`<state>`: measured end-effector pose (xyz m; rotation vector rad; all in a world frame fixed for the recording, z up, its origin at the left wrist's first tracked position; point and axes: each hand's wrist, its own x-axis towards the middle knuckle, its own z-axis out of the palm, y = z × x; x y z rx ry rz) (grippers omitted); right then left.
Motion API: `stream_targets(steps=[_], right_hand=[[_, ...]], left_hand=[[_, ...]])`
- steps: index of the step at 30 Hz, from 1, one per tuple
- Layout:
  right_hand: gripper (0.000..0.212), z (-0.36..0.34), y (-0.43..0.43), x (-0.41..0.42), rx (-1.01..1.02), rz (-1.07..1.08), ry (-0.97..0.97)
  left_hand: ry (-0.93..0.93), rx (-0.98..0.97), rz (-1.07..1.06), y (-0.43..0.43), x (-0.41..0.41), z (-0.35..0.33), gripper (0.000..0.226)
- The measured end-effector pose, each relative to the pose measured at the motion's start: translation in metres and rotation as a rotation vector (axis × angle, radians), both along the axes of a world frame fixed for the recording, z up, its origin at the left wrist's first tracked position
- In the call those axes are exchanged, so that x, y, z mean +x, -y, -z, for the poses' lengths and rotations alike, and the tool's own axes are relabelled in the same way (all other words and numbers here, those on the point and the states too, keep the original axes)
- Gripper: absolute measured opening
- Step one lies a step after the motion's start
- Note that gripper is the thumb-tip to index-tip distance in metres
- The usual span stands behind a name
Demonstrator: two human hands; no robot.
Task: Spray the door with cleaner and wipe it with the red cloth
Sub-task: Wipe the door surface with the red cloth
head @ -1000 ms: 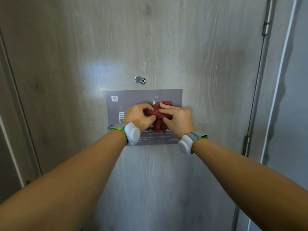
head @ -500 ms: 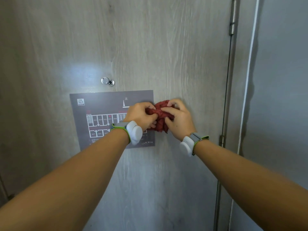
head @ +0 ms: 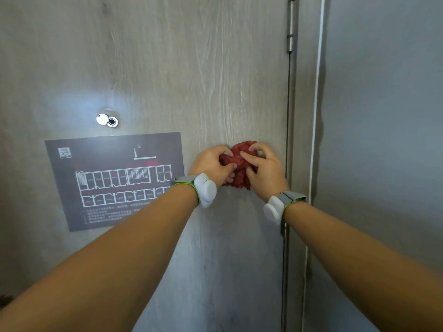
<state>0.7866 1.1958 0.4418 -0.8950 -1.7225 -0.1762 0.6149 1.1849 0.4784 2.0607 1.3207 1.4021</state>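
Note:
A bunched red cloth [head: 239, 172] is pressed against the grey wood-grain door [head: 191, 68], just right of the floor-plan sign and close to the hinge edge. My left hand [head: 212, 165] grips the cloth's left side with curled fingers. On the right side my right hand [head: 265, 171] grips it too, fingers curled over the top. Both wrists wear white bands. No spray bottle is in view.
A dark floor-plan sign [head: 115, 180] is stuck on the door at the left, with a metal peephole [head: 107, 121] above it. The door's hinge [head: 290, 25] and frame run down the right, next to a grey wall [head: 383, 140].
Both hands have slid the cloth to the right, off the sign and onto bare door near the hinge edge. The grip on the cloth is unchanged.

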Motion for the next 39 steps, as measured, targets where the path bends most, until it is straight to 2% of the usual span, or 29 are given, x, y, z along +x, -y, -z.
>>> stream_targets(steps=[11, 14, 19, 23, 27, 39], right_hand=[[0.037, 0.009, -0.013, 0.063, -0.028, 0.151, -0.093], [0.032, 0.012, -0.015, 0.072, -0.061, 0.173, -0.134], [0.032, 0.023, -0.017, 0.080, -0.083, 0.210, -0.095], [0.029, 0.032, -0.014, 0.074, -0.097, 0.205, -0.117], [0.027, 0.040, -0.011, 0.064, -0.142, 0.192, -0.134], [0.026, 0.049, 0.001, 0.004, -0.145, 0.132, -0.086]], left_hand=[[0.025, -0.039, 0.126, -0.033, 0.076, 0.017, 0.018], [0.010, -0.040, 0.122, -0.037, 0.086, 0.022, 0.025], [0.000, -0.017, 0.126, -0.040, 0.095, 0.038, 0.037], [-0.030, -0.016, 0.117, -0.036, 0.091, 0.048, 0.034], [-0.107, -0.005, 0.080, -0.027, 0.083, 0.055, 0.017], [-0.167, -0.012, -0.031, -0.001, 0.019, 0.060, 0.017]])
